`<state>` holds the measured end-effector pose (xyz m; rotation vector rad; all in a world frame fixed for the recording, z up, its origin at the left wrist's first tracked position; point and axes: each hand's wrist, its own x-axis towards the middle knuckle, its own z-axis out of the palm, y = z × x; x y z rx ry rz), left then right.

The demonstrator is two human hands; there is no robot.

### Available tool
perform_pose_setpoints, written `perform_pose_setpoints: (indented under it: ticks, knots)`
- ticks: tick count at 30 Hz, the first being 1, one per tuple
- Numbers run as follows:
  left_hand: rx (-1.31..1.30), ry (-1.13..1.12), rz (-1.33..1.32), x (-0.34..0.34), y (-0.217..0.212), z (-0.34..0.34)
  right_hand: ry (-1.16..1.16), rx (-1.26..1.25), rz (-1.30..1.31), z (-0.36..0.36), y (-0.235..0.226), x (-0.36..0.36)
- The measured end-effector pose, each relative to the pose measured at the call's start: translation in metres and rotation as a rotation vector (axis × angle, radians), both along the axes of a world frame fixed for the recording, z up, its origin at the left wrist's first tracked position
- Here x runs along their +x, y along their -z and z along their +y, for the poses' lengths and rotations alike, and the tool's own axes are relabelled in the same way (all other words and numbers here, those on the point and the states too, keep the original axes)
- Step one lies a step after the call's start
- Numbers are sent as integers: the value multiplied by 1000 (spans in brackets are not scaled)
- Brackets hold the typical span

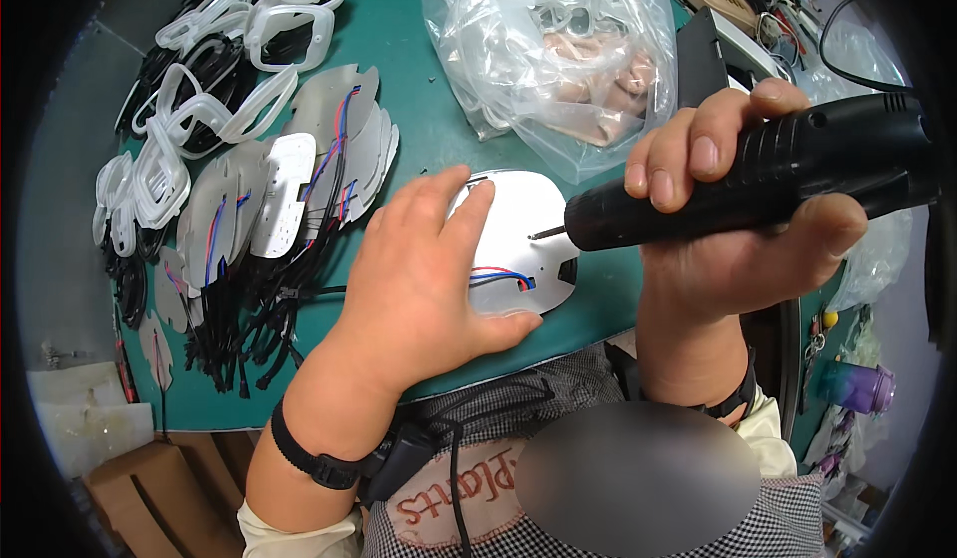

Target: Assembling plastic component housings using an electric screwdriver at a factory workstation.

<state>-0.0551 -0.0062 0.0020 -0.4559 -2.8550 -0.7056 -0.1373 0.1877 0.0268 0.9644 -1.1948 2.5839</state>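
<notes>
A rounded white plate (520, 209) lies on the green mat in front of me, with red and blue wires coming out near a small slot. Spread over its left side, my left hand (424, 259) holds it down with the thumb at the lower edge and fingers at the upper edge. My right hand (738, 189) is wrapped around a black electric screwdriver (718, 179). The thin bit points left, its tip at the plate's surface near the middle; whether it sits in a screw is too small to tell.
Left of the plate are stacked grey plates (224, 199) with wires and black cables (239, 329). White plastic frames (289, 34) pile up at the far left. A clear plastic bag (553, 49) with beige parts stands behind. A purple bottle (859, 386) is at the right.
</notes>
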Motion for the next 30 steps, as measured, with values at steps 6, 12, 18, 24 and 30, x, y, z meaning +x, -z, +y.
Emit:
perform_pose_setpoints:
  ticks: [6,12,18,24,30]
  knots:
    - [-6,-20,-24,-1,0,0,110,108,-111,-10,-1,8]
    - [-2,-35,-26,0,1,-2,212,283,-93,-20,-6,15]
    - [39,-20,-51,0,0,-4,144,435,-12,-25,-18,22]
    - [50,-16,-18,0,3,-3,130,436,16,-28,-14,20]
    - [24,-5,-25,0,2,1,166,200,-110,-4,-9,4]
